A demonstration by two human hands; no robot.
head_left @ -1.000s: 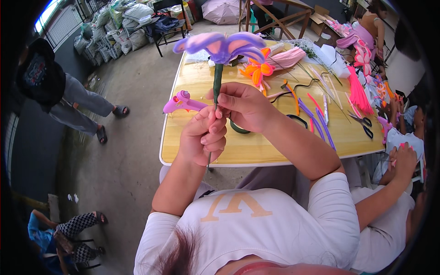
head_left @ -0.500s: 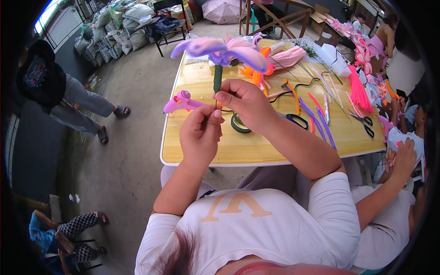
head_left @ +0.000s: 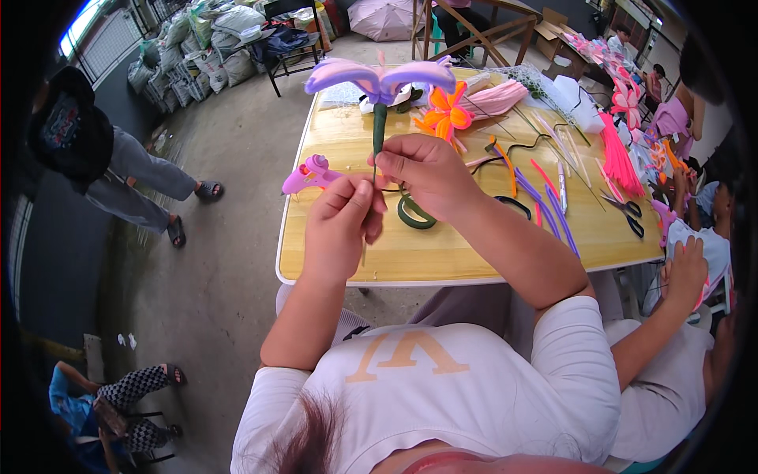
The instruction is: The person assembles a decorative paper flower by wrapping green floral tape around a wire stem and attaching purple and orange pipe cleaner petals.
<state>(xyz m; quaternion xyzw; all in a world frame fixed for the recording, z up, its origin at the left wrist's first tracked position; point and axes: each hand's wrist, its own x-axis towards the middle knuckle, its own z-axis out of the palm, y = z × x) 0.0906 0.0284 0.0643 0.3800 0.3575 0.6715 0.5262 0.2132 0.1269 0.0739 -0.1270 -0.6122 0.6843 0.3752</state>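
A pipe-cleaner flower (head_left: 379,79) with purple and pink petals stands upright above the table, its upper stem (head_left: 379,126) wrapped in dark green. My left hand (head_left: 339,221) pinches the thin lower stem, whose end sticks out below the fingers. Just higher up, at the lower end of the green wrapping, my right hand (head_left: 426,172) is closed with thumb and forefinger at the stem. A roll of green tape (head_left: 416,223) is below my right hand, with a strip rising from it toward the fingers. Whether those fingers grip tape, stem or both is hidden.
On the wooden table (head_left: 474,257) are a pink glue gun (head_left: 312,174), an orange flower (head_left: 448,110), loose purple pipe cleaners (head_left: 553,209), black scissors (head_left: 629,213) and a pink bundle (head_left: 620,158). A co-worker's arm (head_left: 655,332) is at right; a standing person (head_left: 103,150) is at left.
The flower has tipped, so its petals now show from the side, with more bare stem visible below the wrapping. My left hand has shifted slightly down and left; the right stays close to the stem.
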